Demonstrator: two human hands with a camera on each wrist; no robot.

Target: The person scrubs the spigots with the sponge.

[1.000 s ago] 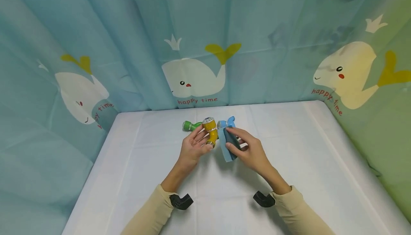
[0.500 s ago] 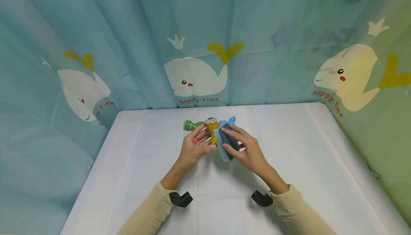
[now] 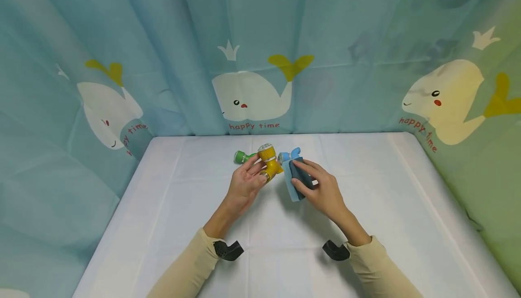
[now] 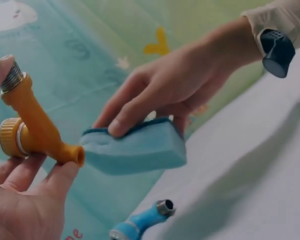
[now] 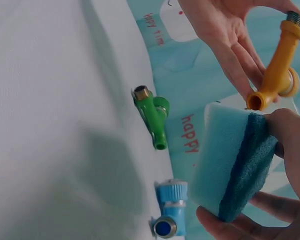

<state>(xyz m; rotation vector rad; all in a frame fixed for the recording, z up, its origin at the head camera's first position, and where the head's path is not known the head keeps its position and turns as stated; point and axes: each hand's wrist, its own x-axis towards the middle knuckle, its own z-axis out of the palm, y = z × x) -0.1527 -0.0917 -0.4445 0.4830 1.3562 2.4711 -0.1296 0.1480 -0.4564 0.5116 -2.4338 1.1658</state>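
My left hand [image 3: 244,187] holds a yellow tap [image 3: 269,164] above the table, pinching it between thumb and fingertips. In the left wrist view the tap's threaded metal end [image 4: 12,77] is by the thumb, and its round knob [image 4: 11,137] faces left. My right hand [image 3: 329,194] grips a two-layer sponge [image 5: 222,155], light blue foam with a dark blue scouring pad [image 5: 250,165]. The foam side faces the tap. In the head view a small gap separates sponge and tap.
Behind the hands, a green tap [image 3: 241,157] and a blue tap [image 3: 286,156] lie on the white-covered table [image 3: 195,207]. The head view shows both partly hidden. A whale-printed curtain [image 3: 171,63] encloses the table's back and sides.
The sponge covered part of the yellow tap half a second ago; it has since moved right, away from it. The tap has turned in my left fingers, its spout now showing on the right.
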